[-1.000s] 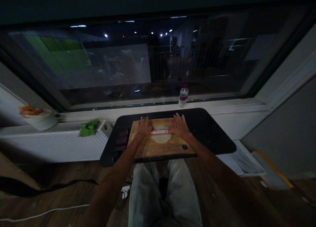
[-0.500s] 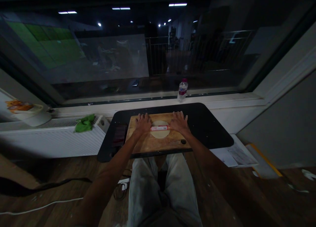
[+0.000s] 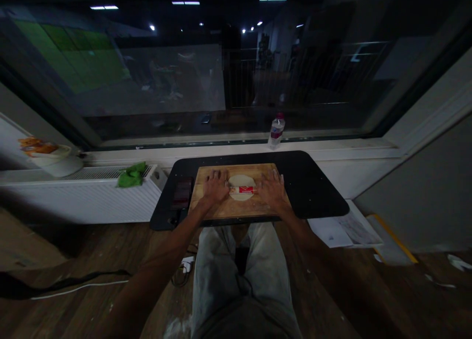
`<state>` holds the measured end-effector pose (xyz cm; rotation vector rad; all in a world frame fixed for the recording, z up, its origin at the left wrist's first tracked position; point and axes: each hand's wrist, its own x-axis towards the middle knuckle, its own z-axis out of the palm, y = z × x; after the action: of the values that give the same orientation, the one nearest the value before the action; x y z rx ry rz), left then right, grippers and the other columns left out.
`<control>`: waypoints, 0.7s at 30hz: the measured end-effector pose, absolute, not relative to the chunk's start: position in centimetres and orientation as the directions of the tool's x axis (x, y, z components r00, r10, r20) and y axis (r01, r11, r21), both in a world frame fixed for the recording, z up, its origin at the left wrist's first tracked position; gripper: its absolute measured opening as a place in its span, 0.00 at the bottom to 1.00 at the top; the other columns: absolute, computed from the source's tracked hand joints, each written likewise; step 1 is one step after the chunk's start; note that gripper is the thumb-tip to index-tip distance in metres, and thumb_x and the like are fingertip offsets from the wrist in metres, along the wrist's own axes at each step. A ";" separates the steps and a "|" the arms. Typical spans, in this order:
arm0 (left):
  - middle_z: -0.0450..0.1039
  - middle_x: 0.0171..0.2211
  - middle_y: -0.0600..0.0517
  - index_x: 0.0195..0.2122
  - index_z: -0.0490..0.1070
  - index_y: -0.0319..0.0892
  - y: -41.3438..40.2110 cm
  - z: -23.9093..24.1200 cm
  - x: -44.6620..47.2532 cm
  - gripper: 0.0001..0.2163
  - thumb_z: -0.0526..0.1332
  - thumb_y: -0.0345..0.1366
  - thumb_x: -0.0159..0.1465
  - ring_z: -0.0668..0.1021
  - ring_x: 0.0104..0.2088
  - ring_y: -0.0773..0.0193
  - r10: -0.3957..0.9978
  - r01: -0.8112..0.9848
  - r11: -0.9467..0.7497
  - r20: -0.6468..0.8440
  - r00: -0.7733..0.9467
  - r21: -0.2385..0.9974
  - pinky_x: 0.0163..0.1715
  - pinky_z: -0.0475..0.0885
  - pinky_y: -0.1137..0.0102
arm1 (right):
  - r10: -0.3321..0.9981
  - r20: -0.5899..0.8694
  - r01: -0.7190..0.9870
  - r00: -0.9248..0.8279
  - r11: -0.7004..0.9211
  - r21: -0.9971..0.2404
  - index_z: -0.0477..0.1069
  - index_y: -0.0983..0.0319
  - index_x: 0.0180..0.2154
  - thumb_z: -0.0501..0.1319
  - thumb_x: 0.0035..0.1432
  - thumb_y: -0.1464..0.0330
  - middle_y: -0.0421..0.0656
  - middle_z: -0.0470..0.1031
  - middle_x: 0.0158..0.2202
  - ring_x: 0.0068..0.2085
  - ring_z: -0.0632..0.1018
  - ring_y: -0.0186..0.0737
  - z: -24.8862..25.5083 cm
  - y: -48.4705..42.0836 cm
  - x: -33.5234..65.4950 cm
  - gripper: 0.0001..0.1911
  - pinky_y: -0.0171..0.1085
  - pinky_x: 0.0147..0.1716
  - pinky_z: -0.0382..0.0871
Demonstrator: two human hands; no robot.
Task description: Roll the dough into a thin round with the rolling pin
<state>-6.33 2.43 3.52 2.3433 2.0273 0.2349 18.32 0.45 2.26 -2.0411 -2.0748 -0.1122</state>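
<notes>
A rolling pin (image 3: 242,190) with a red and white label lies across a round, flat sheet of dough (image 3: 241,181). The dough rests on a wooden board (image 3: 236,211) on a black tabletop (image 3: 313,196). My left hand (image 3: 216,185) lies over the pin's left end, palm down with fingers stretched forward. Over the right end is my right hand (image 3: 272,188), also flat with its fingers apart. Both hands hide the pin's ends.
A water bottle (image 3: 276,131) stands on the windowsill behind the table. A dark reddish flat object (image 3: 182,192) lies left of the board. Further left, a green cloth (image 3: 132,174) and a white container (image 3: 59,162) sit on the radiator (image 3: 92,201).
The rolling pin has turned, so its label shows a different side, with red at the right. Both hands and the pin have come slightly toward me over the dough. The view has shifted a little.
</notes>
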 end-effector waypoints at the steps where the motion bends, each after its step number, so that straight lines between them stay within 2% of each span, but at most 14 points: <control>1: 0.68 0.76 0.40 0.79 0.64 0.45 2.2 3.5 -6.4 0.28 0.51 0.39 0.79 0.63 0.78 0.43 0.985 0.980 -0.156 0.099 0.144 0.122 0.75 0.62 0.47 | 0.973 0.231 0.994 -0.006 0.031 -0.106 0.75 0.67 0.71 0.51 0.78 0.64 0.60 0.65 0.79 0.80 0.61 0.63 2.3 0.1 18.2 0.29 0.65 0.79 0.46; 5: 0.71 0.73 0.44 0.75 0.70 0.51 1.2 3.7 -6.5 0.25 0.51 0.39 0.79 0.64 0.77 0.45 0.979 0.976 -0.182 0.116 0.169 0.116 0.74 0.63 0.48 | 0.962 0.274 0.993 -0.009 0.040 -0.107 0.74 0.67 0.71 0.51 0.78 0.64 0.60 0.69 0.77 0.79 0.64 0.62 2.2 -1.1 18.1 0.29 0.64 0.78 0.48; 9: 0.72 0.72 0.44 0.71 0.73 0.52 0.5 3.6 -6.5 0.23 0.51 0.39 0.80 0.65 0.76 0.45 0.976 0.976 -0.188 0.133 0.173 0.109 0.74 0.63 0.48 | 0.963 0.267 0.993 -0.018 0.049 -0.107 0.72 0.70 0.73 0.50 0.79 0.64 0.61 0.68 0.77 0.79 0.63 0.62 2.2 -2.0 18.1 0.31 0.63 0.79 0.49; 17: 0.71 0.74 0.45 0.74 0.70 0.51 -0.7 3.5 -6.9 0.24 0.49 0.39 0.81 0.65 0.77 0.48 0.971 0.967 -0.215 0.135 0.197 0.136 0.74 0.63 0.50 | 0.958 0.287 0.991 -0.021 0.057 -0.120 0.70 0.71 0.74 0.48 0.78 0.66 0.60 0.71 0.75 0.79 0.63 0.61 2.2 -3.5 17.9 0.32 0.61 0.79 0.48; 21: 0.68 0.76 0.44 0.75 0.69 0.47 -1.3 3.5 -7.2 0.25 0.48 0.39 0.81 0.64 0.79 0.48 0.970 0.967 -0.222 0.130 0.206 0.123 0.75 0.63 0.51 | 0.956 0.294 0.991 -0.005 0.045 -0.129 0.70 0.73 0.74 0.47 0.78 0.66 0.61 0.71 0.75 0.79 0.63 0.61 2.0 -3.9 17.6 0.32 0.62 0.79 0.48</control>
<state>-7.15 -1.28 3.46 2.4283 1.9500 0.2809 17.61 -3.94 2.00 -1.9756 -2.0272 -0.1644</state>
